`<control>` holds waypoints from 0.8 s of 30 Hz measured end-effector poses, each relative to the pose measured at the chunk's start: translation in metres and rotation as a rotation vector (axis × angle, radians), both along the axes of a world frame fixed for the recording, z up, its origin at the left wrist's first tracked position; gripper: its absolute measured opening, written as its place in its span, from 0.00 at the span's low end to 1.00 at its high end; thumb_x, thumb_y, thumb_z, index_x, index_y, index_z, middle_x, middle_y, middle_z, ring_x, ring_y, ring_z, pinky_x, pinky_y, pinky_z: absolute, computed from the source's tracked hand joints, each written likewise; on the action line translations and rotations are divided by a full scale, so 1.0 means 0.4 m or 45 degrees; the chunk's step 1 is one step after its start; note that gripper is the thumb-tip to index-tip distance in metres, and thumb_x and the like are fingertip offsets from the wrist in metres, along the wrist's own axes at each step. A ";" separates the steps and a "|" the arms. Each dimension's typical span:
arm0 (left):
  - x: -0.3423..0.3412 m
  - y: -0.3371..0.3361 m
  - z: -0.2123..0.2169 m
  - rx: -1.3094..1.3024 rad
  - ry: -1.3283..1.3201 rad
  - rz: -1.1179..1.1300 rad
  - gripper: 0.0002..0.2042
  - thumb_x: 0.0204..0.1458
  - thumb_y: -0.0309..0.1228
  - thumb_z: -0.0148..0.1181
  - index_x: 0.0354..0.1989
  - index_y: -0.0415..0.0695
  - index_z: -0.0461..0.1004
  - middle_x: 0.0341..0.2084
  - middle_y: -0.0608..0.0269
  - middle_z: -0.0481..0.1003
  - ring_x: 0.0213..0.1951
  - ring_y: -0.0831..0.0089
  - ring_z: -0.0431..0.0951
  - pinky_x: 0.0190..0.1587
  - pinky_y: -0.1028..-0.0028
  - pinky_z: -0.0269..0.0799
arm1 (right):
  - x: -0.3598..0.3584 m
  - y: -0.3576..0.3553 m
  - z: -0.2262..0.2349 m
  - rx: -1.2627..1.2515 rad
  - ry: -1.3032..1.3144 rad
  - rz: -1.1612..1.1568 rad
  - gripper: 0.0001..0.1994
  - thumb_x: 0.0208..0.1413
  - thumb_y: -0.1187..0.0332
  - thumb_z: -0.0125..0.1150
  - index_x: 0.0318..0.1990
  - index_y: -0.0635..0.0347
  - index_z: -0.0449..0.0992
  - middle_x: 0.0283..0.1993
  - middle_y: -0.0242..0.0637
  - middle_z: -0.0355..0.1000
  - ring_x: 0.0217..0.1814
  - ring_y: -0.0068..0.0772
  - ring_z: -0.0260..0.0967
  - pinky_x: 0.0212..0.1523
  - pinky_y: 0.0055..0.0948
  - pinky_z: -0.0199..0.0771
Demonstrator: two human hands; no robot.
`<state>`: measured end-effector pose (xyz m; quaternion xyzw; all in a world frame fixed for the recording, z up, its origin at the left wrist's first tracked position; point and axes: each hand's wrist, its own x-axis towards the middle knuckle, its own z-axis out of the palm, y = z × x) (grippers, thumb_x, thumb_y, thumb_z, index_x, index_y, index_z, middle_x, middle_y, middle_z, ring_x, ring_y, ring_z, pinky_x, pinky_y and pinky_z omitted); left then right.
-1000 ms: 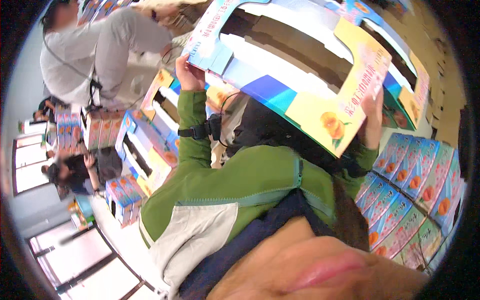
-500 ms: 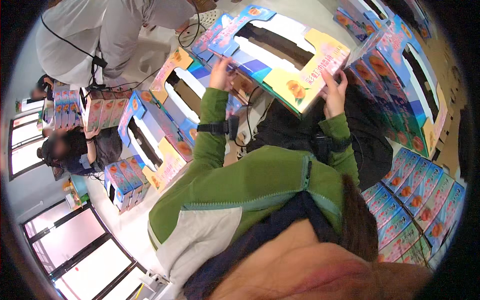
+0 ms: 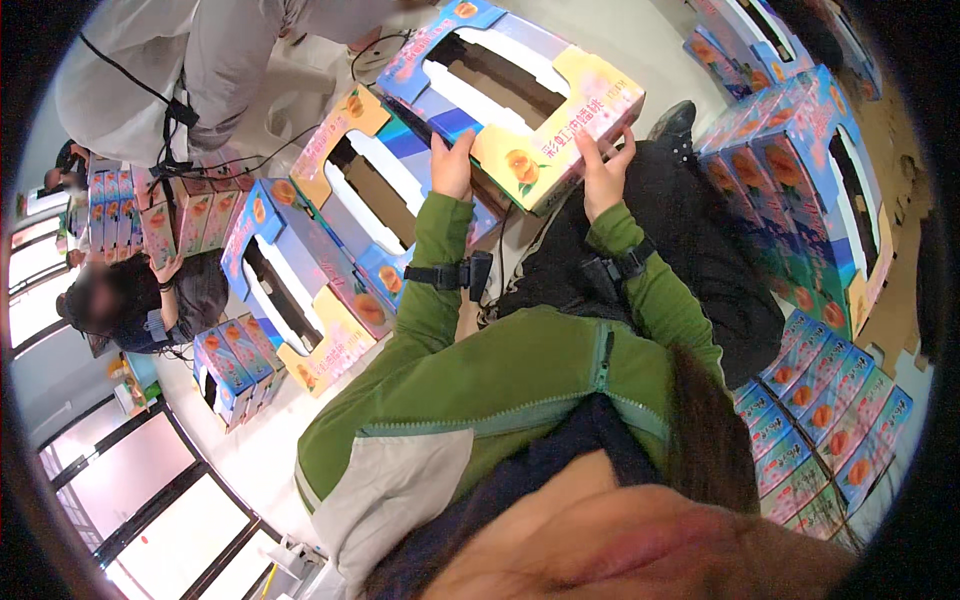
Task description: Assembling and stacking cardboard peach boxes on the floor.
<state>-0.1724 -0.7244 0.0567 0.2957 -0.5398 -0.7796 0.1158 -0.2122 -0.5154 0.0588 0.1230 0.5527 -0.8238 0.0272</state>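
Between my hands is a carton (image 3: 555, 130) of blue, pink and yellow card, with a large cut-out window in its upper face and printed peaches. My left hand (image 3: 453, 168) is closed on its near left side; some of those fingers are hidden. At its near right corner, my right hand (image 3: 604, 172) grips the edge, thumb on the side. The held carton is tilted and lies close against a row of similar cartons (image 3: 365, 190) on its left; whether they touch I cannot tell.
More window cartons (image 3: 300, 300) stand at left, and a row of cartons (image 3: 790, 180) at right. Below these are stacked smaller printed boxes (image 3: 825, 400). A person in grey trousers (image 3: 235, 60) is at the far left with a black cable (image 3: 120, 72). Another person (image 3: 190, 290) handles cartons.
The held carton has moved left and nearer to the row of cartons, with both hands still on it. My right hand has shifted left with it.
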 end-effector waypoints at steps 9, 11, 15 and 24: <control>0.044 0.020 -0.026 -0.429 -0.098 0.054 0.34 0.52 0.29 0.57 0.64 0.27 0.49 0.61 0.40 0.58 0.62 0.57 0.61 0.63 0.66 0.55 | 0.037 -0.014 -0.060 -0.120 -0.250 0.294 0.47 0.54 0.65 0.65 0.67 0.55 0.30 0.55 0.44 0.61 0.53 0.34 0.68 0.48 0.36 0.73; 0.055 0.032 -0.007 -0.675 -0.110 0.019 0.38 0.51 0.31 0.58 0.65 0.25 0.46 0.64 0.37 0.50 0.66 0.53 0.52 0.66 0.66 0.47 | 0.036 -0.011 -0.063 -0.127 -0.275 0.340 0.47 0.53 0.66 0.65 0.67 0.54 0.30 0.55 0.43 0.62 0.53 0.34 0.67 0.49 0.37 0.72; 0.078 0.073 0.036 -1.192 -0.165 -0.099 0.41 0.49 0.38 0.60 0.65 0.25 0.47 0.68 0.32 0.40 0.70 0.47 0.41 0.69 0.64 0.38 | 0.035 -0.010 -0.063 -0.101 -0.330 0.423 0.49 0.50 0.67 0.68 0.67 0.51 0.30 0.54 0.41 0.64 0.52 0.34 0.67 0.50 0.41 0.66; 0.053 0.063 0.023 -1.778 -0.142 -0.704 0.36 0.48 0.49 0.61 0.59 0.31 0.63 0.60 0.29 0.56 0.66 0.38 0.50 0.66 0.48 0.45 | 0.037 0.011 -0.091 -0.029 -0.266 0.599 0.41 0.53 0.60 0.66 0.66 0.56 0.42 0.61 0.43 0.58 0.60 0.38 0.61 0.56 0.43 0.63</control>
